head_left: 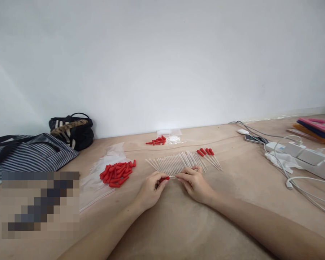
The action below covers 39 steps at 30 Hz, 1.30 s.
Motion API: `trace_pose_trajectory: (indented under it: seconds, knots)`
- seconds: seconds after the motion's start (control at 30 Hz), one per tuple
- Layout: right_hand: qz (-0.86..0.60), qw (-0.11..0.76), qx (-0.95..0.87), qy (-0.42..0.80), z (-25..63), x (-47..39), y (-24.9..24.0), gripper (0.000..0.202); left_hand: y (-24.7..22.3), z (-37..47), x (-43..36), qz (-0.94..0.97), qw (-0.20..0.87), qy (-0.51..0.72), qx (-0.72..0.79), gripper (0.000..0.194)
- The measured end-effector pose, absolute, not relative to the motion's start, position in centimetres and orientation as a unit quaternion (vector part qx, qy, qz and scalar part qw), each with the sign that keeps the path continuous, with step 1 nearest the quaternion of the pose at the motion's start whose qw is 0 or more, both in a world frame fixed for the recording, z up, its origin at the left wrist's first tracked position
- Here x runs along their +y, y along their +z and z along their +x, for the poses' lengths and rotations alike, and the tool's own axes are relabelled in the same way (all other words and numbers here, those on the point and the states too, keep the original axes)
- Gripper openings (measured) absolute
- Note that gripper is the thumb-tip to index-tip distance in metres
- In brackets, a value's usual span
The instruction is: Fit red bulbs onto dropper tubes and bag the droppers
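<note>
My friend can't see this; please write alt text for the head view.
A person's left hand holds a red dropper bulb at the end of a clear pipette tube in the right hand. Beyond lies a row of similar tubes, with four red-bulbed pipettes to its right and loose red bulbs heaped to its left.

Red caps [119, 172], translucent tubes [176, 163]; striped bag [39, 151].

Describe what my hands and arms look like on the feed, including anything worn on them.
The left hand and right hand are ungloved. The left forearm and right forearm show no sleeve, watch or bracelet, and no cables run along them. A small spot marks the left forearm near the wrist. Some fingers are partly hidden, so rings can't be fully ruled out.
</note>
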State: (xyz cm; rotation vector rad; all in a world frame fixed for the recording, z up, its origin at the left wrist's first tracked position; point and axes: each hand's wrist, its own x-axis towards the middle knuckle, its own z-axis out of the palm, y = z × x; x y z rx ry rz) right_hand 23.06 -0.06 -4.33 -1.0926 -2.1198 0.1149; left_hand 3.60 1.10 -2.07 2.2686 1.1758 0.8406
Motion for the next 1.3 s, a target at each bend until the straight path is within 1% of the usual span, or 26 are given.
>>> trace_pose_trajectory:
  seconds: [0.27,0.5,0.6,0.87,1.03,1.3]
  knots:
    - [-0.407,0.368,-0.836,0.024,23.0,-0.3,-4.2,0.026,-2.4,3.5,0.9,0.812,0.234,0.303,0.441,0.018]
    - [-0.396,0.374,-0.839,0.018,22.8,-0.5,-4.0,0.027,-3.0,3.6,0.9,0.771,0.312,0.34,0.439,0.02]
    - [-0.392,0.369,-0.842,0.023,22.8,-0.6,-3.8,0.028,-3.2,3.5,0.9,0.765,0.325,0.344,0.436,0.019]
    - [-0.377,0.359,-0.854,0.009,22.8,-0.6,-3.7,0.031,-2.8,3.7,0.4,0.784,0.281,0.331,0.445,0.018]
    - [-0.358,0.37,-0.857,0.013,22.8,-0.4,-3.7,0.035,-2.8,3.6,0.2,0.796,0.266,0.33,0.432,0.017]
    - [-0.322,0.389,-0.863,0.003,22.7,0.0,-4.2,0.032,-2.1,3.8,-0.2,0.817,0.226,0.307,0.432,0.014]
